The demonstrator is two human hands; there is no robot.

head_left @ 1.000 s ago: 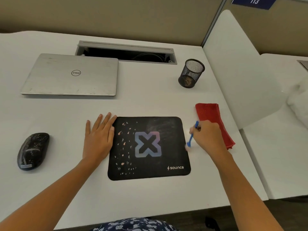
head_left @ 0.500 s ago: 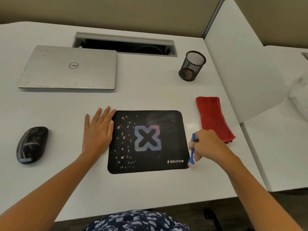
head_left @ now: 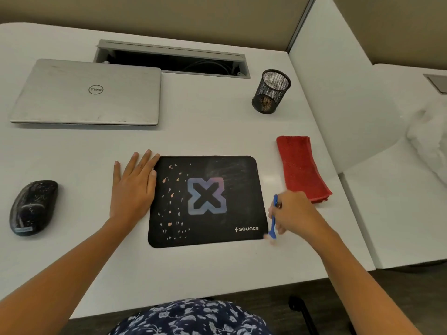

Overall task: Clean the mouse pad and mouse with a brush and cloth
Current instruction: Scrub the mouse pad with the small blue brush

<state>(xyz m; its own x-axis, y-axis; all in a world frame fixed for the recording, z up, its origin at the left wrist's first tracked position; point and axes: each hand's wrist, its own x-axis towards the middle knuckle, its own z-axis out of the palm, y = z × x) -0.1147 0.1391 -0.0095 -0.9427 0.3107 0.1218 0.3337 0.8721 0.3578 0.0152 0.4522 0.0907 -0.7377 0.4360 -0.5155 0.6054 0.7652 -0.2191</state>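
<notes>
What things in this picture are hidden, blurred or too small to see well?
Head view:
- brush bristles: blurred.
- brush handle: partly hidden by the right hand.
- mesh cup contents: dark, too small.
- label on the mouse: too small to read.
- white bundle: cut off by the right edge.

The mouse pad (head_left: 208, 165) was black, with a blue-violet X outline at its centre, pinkish flecks down its left side and white lettering. The brush (head_left: 274, 218) had a blue handle; the cloth (head_left: 301, 168) was red. The mouse (head_left: 33, 206) was glossy black with pale specks. The laptop (head_left: 89, 93) was silver, the mesh cup (head_left: 271, 91) black, the counter (head_left: 205, 131) white.
</notes>
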